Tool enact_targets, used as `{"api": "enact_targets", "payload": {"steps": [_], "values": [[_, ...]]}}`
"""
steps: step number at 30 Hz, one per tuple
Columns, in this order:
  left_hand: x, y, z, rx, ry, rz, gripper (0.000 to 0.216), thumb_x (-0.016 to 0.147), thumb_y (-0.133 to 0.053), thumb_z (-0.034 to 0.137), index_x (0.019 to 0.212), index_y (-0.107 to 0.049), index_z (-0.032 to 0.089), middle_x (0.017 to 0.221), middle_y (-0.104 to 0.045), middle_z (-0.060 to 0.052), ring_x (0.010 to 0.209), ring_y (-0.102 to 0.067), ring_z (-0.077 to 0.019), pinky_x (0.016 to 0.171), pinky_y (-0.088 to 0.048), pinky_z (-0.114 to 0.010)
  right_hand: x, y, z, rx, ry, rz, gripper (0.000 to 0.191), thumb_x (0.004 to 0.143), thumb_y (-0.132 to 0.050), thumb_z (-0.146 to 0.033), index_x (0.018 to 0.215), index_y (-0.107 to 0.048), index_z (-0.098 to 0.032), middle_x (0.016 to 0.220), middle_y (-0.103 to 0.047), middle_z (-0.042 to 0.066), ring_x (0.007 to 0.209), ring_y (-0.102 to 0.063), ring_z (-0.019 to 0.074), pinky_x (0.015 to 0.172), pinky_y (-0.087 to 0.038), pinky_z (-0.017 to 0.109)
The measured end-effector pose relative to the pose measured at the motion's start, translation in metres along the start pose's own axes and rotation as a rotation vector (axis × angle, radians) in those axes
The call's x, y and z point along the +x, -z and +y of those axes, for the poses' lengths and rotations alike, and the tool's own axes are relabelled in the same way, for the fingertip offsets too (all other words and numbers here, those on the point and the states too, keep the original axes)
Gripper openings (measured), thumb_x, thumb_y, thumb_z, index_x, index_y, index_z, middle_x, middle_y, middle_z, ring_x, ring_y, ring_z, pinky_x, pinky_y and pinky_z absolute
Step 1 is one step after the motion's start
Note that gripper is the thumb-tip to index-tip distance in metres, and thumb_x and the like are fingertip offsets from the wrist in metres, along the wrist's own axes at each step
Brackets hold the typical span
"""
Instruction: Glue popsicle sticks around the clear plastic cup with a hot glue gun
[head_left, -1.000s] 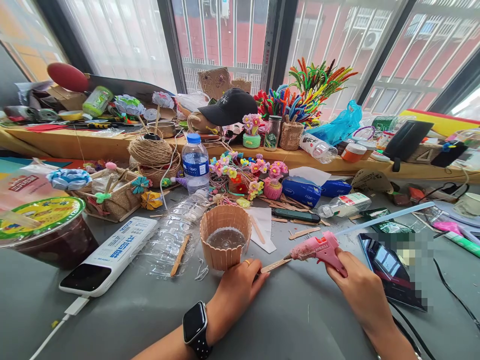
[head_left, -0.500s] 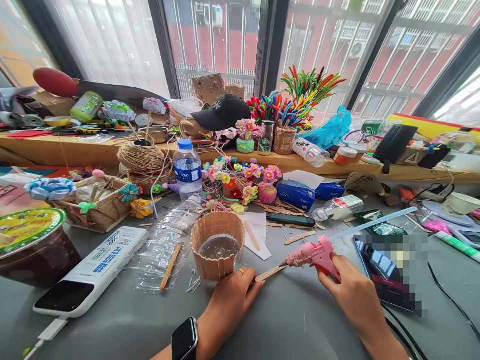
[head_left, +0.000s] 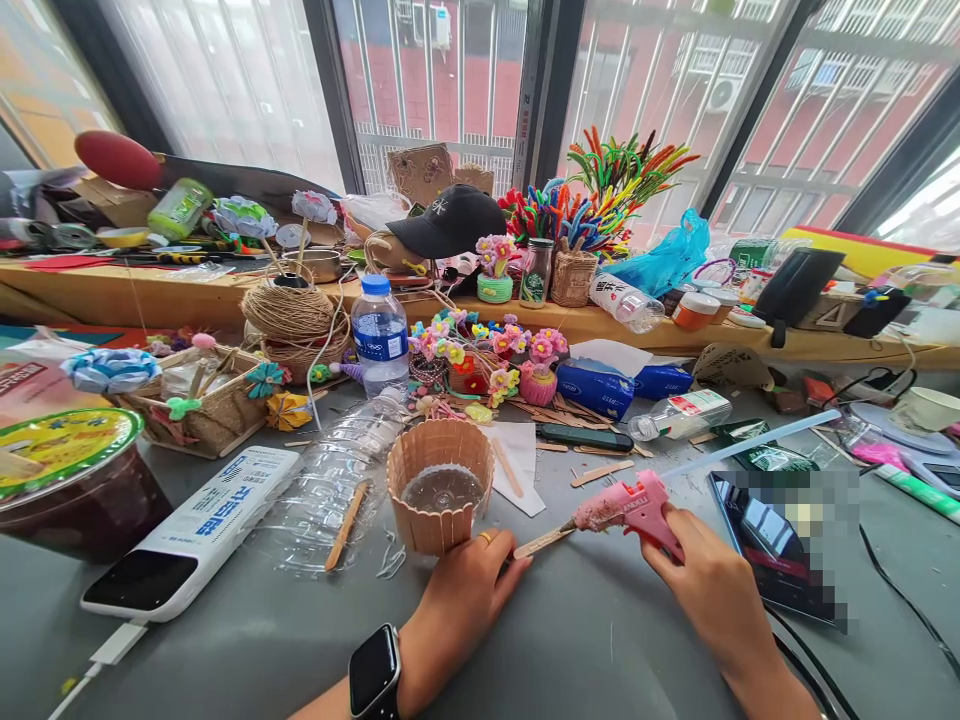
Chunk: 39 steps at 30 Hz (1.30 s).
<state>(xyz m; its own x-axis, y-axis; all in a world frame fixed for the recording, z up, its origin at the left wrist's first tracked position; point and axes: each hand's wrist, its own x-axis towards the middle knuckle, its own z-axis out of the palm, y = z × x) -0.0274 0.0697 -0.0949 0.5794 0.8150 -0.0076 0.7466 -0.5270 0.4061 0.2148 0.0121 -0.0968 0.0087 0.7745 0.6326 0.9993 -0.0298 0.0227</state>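
My right hand (head_left: 712,590) grips a pink glue gun (head_left: 626,508) with a clear glue stick (head_left: 757,442) poking out its back; the nozzle touches the far end of a wooden craft stick (head_left: 541,541). My left hand (head_left: 465,600), with a ring and a black smartwatch (head_left: 375,668) at the wrist, pinches the near end of that stick on the grey table (head_left: 570,650). Just behind the left hand stands a small round cup walled with craft sticks (head_left: 439,483).
A white power bank (head_left: 195,530) and a cut clear plastic bottle (head_left: 330,485) lie at left, a dark phone (head_left: 780,540) at right. Water bottle (head_left: 381,335), twine spool (head_left: 292,310), flower crafts, loose sticks and pipe cleaners crowd the back.
Both hands hold nearly the same pose; the glue gun's tip stays at the stick's end. The view has shifted slightly as my head moved.
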Motion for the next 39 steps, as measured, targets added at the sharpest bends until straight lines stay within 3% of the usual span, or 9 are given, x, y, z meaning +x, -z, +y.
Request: {"api": "enact_targets", "payload": {"steps": [27,39], "values": [[0.0007,0.0052,0.0037,-0.003,0.022,-0.025,0.026,0.088,-0.036,0.032,0.081,-0.055,0.017,0.078,-0.062,-0.004,0.069,-0.058,-0.0167,0.06,-0.038,-0.024,0.0017,0.0048,0.0045,-0.036,0.01,0.014,0.017,0.08,-0.037,-0.023,0.085,-0.052,-0.017,0.071,-0.062,0.003,0.057,-0.059,0.014,0.049,-0.042,0.023],[0.0004,0.0044,0.0029,-0.006,0.027,-0.027,0.027,0.088,-0.035,0.033,0.081,-0.055,0.016,0.077,-0.062,-0.004,0.069,-0.058,-0.0169,0.06,-0.039,-0.025,0.0012,0.0086,0.0066,0.004,-0.018,-0.026,0.015,0.081,-0.037,-0.027,0.077,-0.05,-0.019,0.061,-0.055,-0.001,0.051,-0.056,0.0131,0.046,-0.04,0.023]]}}
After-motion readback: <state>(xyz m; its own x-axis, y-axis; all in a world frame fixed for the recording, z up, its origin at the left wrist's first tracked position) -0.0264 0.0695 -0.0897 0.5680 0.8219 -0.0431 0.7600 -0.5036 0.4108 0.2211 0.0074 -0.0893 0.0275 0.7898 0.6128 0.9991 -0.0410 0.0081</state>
